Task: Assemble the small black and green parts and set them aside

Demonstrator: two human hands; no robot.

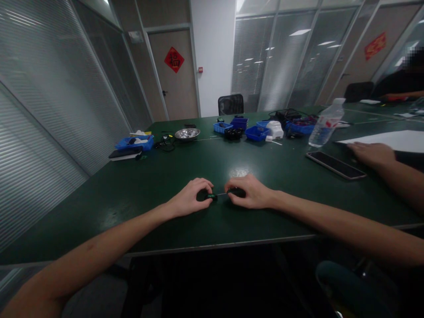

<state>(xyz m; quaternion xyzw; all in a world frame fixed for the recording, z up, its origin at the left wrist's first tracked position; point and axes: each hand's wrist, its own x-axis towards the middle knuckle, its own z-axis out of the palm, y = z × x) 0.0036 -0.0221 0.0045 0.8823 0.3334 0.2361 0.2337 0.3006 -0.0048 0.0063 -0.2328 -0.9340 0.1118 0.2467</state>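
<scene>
Head view: closest in, a small dark piece (212, 196) with green marks is pinched between the thumb and fingers of the left hand (194, 197). The near end of a thin pale rod (221, 194) is pinched by the right hand (251, 192), and the short gap between the two hands is spanned by it (whether the rod and the piece are joined cannot be told). Both hands are curled low over the green table (159, 176). Beyond the right hand, to its right, a phone (335, 165) is laid flat, and a white sheet (397, 140) is touched by another person's hand (374, 153). Behind the phone, a clear bottle (326, 124) is seen upright with a slight lean. Farther off, past the left hand, a dark book (126, 153), a blue tray (145, 144) and a metal bowl (187, 134) are set out. Blue bins (256, 133) are placed beyond the right hand, and a black chair (231, 105) is seen behind the far edge.
</scene>
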